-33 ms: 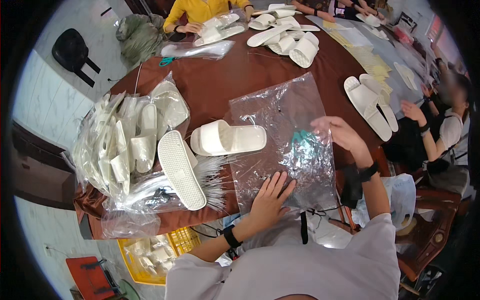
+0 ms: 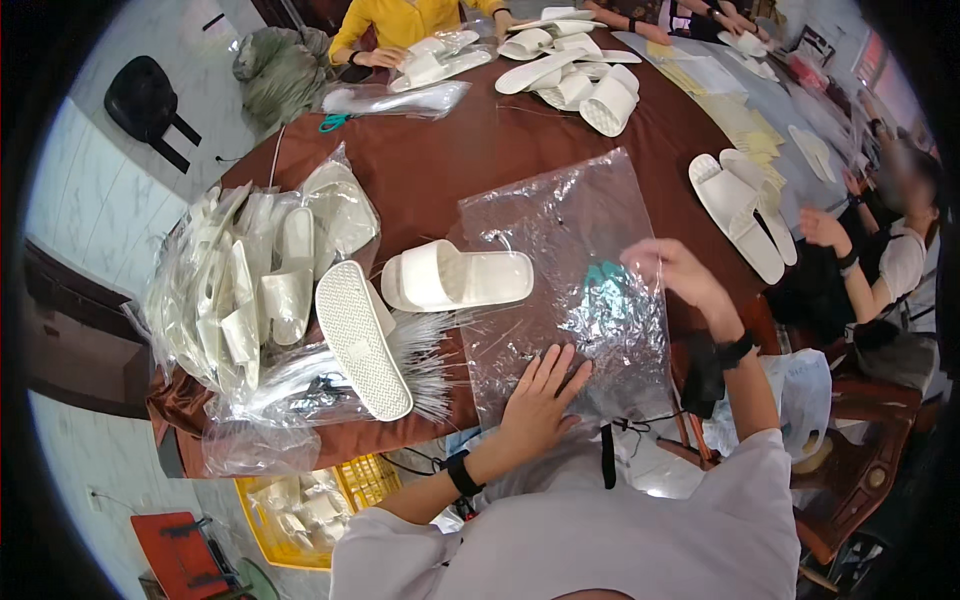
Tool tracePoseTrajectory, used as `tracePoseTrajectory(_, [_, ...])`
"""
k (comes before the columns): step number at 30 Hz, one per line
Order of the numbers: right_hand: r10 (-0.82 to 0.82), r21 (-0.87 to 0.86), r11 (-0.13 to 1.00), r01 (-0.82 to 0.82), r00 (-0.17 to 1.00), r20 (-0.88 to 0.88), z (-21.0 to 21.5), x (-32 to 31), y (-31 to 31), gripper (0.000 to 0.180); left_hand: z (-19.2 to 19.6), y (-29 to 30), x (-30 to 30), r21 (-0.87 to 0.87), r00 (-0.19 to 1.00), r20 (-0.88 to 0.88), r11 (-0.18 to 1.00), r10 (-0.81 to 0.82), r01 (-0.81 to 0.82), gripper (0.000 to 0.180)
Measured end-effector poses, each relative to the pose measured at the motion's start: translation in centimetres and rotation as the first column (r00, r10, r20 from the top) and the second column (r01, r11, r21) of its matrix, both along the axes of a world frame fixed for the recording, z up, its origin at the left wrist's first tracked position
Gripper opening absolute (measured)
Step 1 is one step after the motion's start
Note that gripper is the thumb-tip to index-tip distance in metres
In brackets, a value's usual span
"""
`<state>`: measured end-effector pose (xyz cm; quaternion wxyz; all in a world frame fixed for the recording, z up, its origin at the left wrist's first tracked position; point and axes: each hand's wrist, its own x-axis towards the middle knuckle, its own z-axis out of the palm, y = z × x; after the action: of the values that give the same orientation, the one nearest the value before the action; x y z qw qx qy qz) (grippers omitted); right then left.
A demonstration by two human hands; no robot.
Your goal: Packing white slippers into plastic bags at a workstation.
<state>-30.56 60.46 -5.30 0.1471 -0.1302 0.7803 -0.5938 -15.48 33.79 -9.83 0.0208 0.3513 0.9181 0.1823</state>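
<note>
A clear plastic bag (image 2: 545, 345) lies flat on the brown-covered table before me. Palm down on its near part, my left hand (image 2: 538, 400) has its fingers spread. Over the bag's right edge is my right hand (image 2: 672, 268), fingers bent and blurred; whether they grip the plastic is unclear. Green scissors (image 2: 605, 288) show through or at the bag. One white slipper (image 2: 460, 275) lies sole down across the bag's left edge. Left of it, another white slipper (image 2: 362, 340) rests with its ridged sole up, beside a bundle of thin clear strands (image 2: 425, 365).
Bagged slippers (image 2: 240, 270) pile up on the left. A white slipper pair (image 2: 735, 210) lies right, and loose slippers (image 2: 575, 75) are heaped at the far side. A person in yellow (image 2: 410, 25) handles slippers there. A yellow crate (image 2: 265, 520) stands below the table.
My right hand has shifted very slightly, its fingers a little more curled. My left hand, the bag and the slippers stay where they were.
</note>
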Motion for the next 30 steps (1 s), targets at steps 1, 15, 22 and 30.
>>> tracePoseTrajectory(1, [0.064, 0.063, 0.996, -0.061, 0.997, -0.04, -1.7, -0.1, 0.5, 0.02, 0.0, 0.2, 0.0, -0.011, 1.0, -0.005, 1.0, -0.005, 0.005, 0.085])
tracePoseTrajectory(15, [-0.183, 0.6, 0.638, 0.482, 0.852, -0.489, -1.0, 5.0, 2.4, 0.038, 1.7, 2.1, -0.9, 0.031, 1.0, 0.018, 0.999, 0.009, -0.01, 0.085])
tracePoseTrajectory(22, [-0.526, 0.399, 0.525, 0.752, 0.655, -0.543, 4.2, 11.3, 6.6, 0.024, 0.8, 5.2, -3.2, 0.045, 1.0, -0.011, 0.999, 0.021, -0.02, 0.083])
tracePoseTrajectory(30, [-0.358, 0.276, 0.769, 0.577, 0.746, -0.562, 4.0, 9.8, 2.3, 0.02, -1.0, 11.5, -7.4, 0.113, 0.997, -0.025, 0.992, 0.067, -0.064, 0.086])
